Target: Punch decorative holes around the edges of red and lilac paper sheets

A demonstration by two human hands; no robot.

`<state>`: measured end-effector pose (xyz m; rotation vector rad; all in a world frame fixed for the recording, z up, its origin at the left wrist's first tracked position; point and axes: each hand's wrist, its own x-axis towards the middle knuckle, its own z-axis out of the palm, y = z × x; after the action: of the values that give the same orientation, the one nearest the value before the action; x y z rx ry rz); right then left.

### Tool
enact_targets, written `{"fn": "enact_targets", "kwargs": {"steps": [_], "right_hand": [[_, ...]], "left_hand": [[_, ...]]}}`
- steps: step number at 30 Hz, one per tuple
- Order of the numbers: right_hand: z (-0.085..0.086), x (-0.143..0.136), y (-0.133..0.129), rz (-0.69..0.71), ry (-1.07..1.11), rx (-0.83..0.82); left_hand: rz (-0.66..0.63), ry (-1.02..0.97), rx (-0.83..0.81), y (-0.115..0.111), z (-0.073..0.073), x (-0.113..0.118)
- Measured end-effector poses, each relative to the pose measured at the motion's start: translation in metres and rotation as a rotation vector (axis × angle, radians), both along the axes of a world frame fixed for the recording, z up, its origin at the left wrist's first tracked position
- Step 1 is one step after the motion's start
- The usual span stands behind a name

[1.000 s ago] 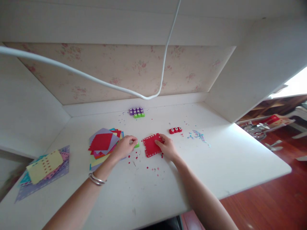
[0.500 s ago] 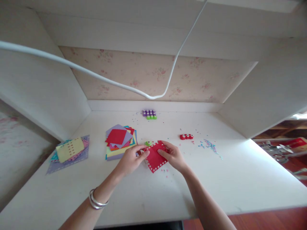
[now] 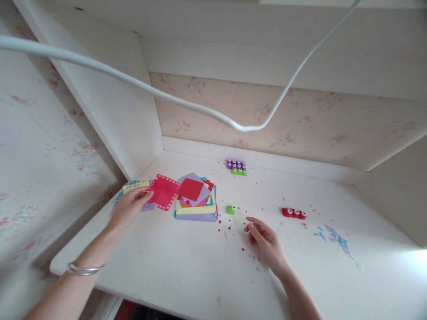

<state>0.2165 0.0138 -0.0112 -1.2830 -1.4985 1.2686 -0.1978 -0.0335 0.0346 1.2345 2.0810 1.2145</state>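
My left hand holds a red paper by its left edge, above the table. Small holes line the paper's edges. Behind that hand lie punched papers, with a yellow sheet on top. A stack of coloured papers with a red square on it is to the right of the held paper. My right hand holds nothing, its fingers curled loosely and the thumb apart from some of them. Up and left of it stands a single green punch.
Purple punches and green punches are grouped at the back. Red punches sit at the right, near blue confetti. Red bits are scattered mid-table. A white cable hangs across the view.
The view has turned left. My left hand has carried the red paper leftward, towards the punched papers. My right hand has let go of it, and the green punch shows fully.
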Motion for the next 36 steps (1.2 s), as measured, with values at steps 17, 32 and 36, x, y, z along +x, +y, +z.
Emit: {"fn": "enact_targets", "kwargs": {"steps": [17,32,36], "right_hand": [[-0.011,-0.003,0.005,0.024,-0.071,-0.043],[-0.017,-0.001,0.004,0.054,-0.157,0.031],[-0.019,-0.001,0.005,0.056,-0.149,0.052]], "left_hand": [[-0.032,0.848,-0.039,0.034,-0.016,-0.044],[-0.606,0.754,-0.033,0.088,-0.05,0.028],[-0.607,0.856,0.051,0.086,-0.045,0.029]]}}
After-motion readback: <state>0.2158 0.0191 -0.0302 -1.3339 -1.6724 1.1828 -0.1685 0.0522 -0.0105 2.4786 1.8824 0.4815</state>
